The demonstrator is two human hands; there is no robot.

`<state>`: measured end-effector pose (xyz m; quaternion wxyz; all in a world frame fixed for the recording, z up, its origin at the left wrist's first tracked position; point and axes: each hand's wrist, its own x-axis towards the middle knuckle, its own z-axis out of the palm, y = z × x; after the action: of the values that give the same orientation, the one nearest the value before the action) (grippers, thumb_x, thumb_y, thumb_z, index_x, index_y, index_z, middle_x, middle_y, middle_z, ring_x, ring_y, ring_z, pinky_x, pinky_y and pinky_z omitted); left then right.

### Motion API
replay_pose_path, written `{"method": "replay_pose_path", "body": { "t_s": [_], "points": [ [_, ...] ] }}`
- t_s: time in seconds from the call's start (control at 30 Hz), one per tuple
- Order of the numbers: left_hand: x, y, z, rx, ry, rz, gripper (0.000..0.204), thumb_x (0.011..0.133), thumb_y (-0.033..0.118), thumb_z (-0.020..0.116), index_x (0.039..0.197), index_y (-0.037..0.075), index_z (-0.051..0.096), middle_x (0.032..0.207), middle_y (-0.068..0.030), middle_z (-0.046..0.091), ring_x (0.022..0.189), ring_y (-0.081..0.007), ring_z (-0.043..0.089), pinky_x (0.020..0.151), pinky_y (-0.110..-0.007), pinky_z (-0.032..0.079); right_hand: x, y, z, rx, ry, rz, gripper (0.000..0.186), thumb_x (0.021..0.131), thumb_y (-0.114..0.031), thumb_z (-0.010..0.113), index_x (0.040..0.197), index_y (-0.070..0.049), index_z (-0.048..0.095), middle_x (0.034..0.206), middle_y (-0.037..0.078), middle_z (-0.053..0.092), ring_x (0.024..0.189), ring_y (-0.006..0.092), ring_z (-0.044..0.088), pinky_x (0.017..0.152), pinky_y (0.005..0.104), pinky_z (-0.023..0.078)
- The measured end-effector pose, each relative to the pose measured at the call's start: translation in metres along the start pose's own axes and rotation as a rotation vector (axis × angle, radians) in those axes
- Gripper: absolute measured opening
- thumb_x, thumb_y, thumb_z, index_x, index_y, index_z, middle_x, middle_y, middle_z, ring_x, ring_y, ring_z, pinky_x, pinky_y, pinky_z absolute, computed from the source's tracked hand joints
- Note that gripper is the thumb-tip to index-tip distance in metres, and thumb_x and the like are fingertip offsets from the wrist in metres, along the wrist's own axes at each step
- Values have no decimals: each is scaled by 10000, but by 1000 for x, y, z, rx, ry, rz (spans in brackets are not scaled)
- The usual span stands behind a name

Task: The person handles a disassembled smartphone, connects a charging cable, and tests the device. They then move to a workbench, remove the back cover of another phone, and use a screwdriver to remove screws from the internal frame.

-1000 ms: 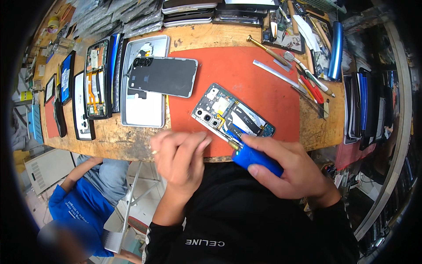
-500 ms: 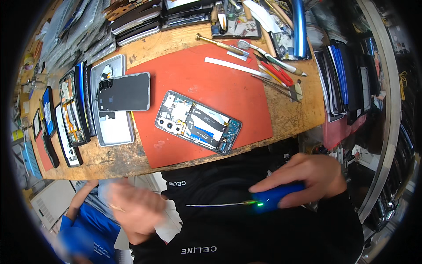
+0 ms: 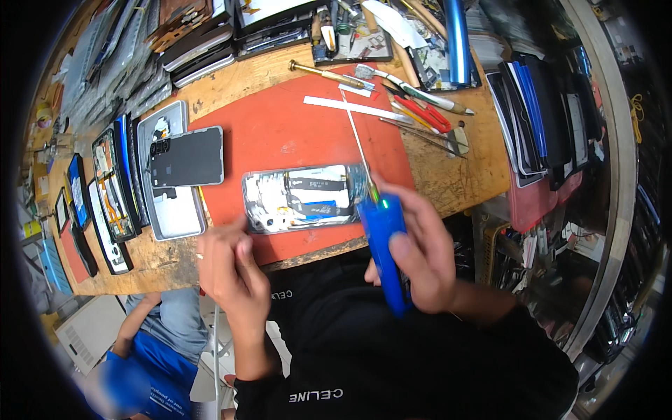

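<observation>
My right hand [image 3: 424,250] is wrapped round a blue electric screwdriver [image 3: 389,253] with a lit green lamp. Its long thin shaft [image 3: 355,134] points up and away, past the right end of an opened phone [image 3: 322,184]. The phone lies back up on a red mat [image 3: 308,136], its boards and black battery bare, slightly blurred. My left hand [image 3: 233,269] is at the mat's near left edge, fingers curled, index fingertip by the phone's lower left corner. Whatever those fingers may hold is hidden. A dark phone back cover [image 3: 187,157] rests on a grey tray [image 3: 199,222] to the left.
Tweezers [image 3: 420,136], a white strip [image 3: 353,106], a brush [image 3: 413,91] and red-handled cutters [image 3: 428,115] lie at the mat's far right. More phones [image 3: 115,182] stand at the left. Phone parts stack behind and at the right. Another person [image 3: 150,357] sits lower left.
Both hands have come up to the bench. The screwdriver has swung from pointing left to pointing away. The opened phone has turned from slanted to nearly level.
</observation>
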<state>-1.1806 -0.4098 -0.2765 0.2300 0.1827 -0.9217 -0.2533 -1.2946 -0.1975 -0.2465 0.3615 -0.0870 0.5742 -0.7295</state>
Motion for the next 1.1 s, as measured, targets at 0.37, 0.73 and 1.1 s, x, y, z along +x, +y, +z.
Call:
{"method": "replay_pose_path", "body": {
  "t_s": [0.37, 0.73, 1.1],
  "points": [
    [-11, 42, 3, -88, -92, 161, 88, 829, 70, 760, 888, 49, 698, 808, -58, 623, 745, -260, 556, 705, -374, 447, -3, -27, -51, -199, -6, 104, 566, 1014, -194, 623, 1488, 8, 389, 1190, 179, 624, 742, 109, 643, 629, 249, 554],
    [35, 74, 81, -20, -23, 299, 294, 683, 29, 734, 973, 74, 760, 853, -33, 617, 796, -219, 576, 698, -350, 483, -49, -7, -80, -515, 61, 139, 505, 944, -132, 687, 1404, 20, 542, 1041, 155, 678, 781, 116, 671, 690, 265, 523],
    [34, 76, 87, -66, -17, 249, 297, 679, 5, 797, 967, 63, 759, 843, -43, 611, 779, -223, 573, 686, -345, 480, -34, -20, -90, -696, -14, 89, 528, 916, -177, 719, 1386, 10, 569, 923, 132, 675, 648, 118, 622, 633, 279, 502]
  ]
}}
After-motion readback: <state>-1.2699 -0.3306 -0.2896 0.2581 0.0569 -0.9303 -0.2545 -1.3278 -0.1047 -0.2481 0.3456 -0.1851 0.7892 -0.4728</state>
